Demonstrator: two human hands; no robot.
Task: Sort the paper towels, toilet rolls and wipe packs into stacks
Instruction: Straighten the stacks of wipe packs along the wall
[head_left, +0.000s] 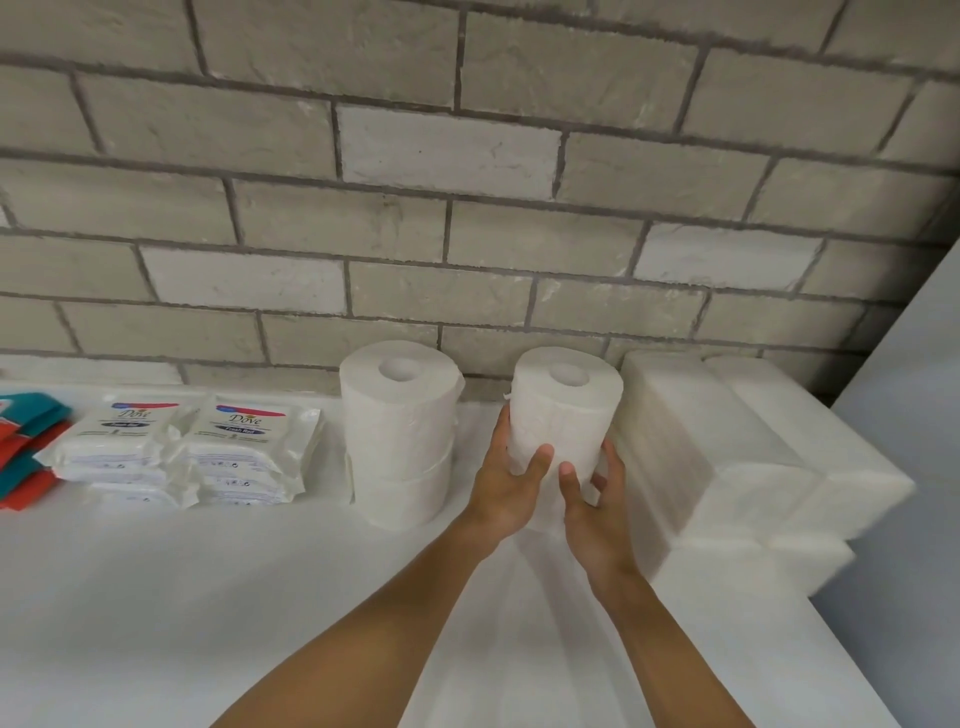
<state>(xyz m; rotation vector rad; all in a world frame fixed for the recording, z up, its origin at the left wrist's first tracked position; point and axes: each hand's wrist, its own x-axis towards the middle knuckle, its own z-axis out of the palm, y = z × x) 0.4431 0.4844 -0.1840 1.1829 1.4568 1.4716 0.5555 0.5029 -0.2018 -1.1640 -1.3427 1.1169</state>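
Gripping an upright toilet roll (563, 410) from both sides, a person steadies it over a white counter (156, 597) set against a grey brick wall (467, 156). The left hand (506, 486) wraps the roll's near left flank with its thumb across the front, while the right hand (592, 506) cups the lower right, fingers curled round the paper; both are closed on the roll. Whether the roll sits on another roll beneath it, on the counter, or is held just clear cannot be told, since the hands cover its base.

Just to the left, a two-roll stack (400, 431) stands upright near the wall, its upper roll squarely over the lower, suggesting the held roll is being lined up to start or top a matching column beside it. The two-handed hold seems meant to keep the soft cylinder vertical so it seats flat.

Blocks of folded paper towels (753, 457) sit to the right, close by the held roll, pushed into the corner. Further left, white wipe packs (182, 447) lie piled in two side-by-side stacks, with red and teal packs (26, 452) at the frame's edge. Judging from this layout, the sorting looks well advanced.
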